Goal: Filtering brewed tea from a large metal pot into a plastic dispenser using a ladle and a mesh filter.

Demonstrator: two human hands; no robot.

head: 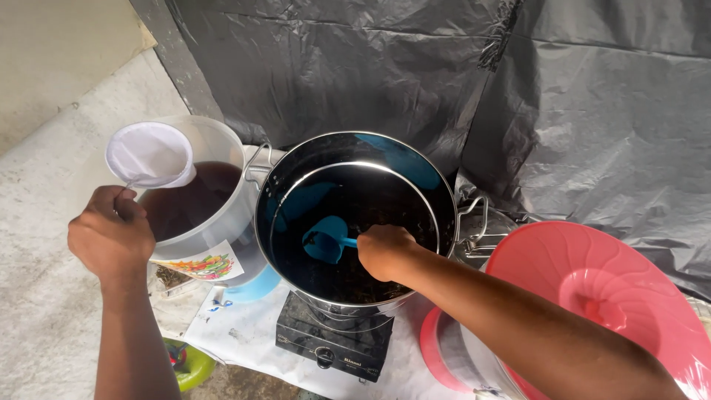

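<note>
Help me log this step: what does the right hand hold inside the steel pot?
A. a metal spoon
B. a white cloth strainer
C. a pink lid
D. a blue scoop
D: the right hand grips the handle of a blue scoop dipped in the dark liquid of the pot; the white strainer is in the left hand.

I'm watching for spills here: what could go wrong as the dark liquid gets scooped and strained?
1. The right hand dips the blue scoop deep in the steel pot on a gas stove; if the liquid is hot, it may scald.
2. The left hand holds the cloth strainer over the edge of the clear bucket, so a pour could miss.
3. Carrying the scoop across the gap could drip on the stove.
</note>
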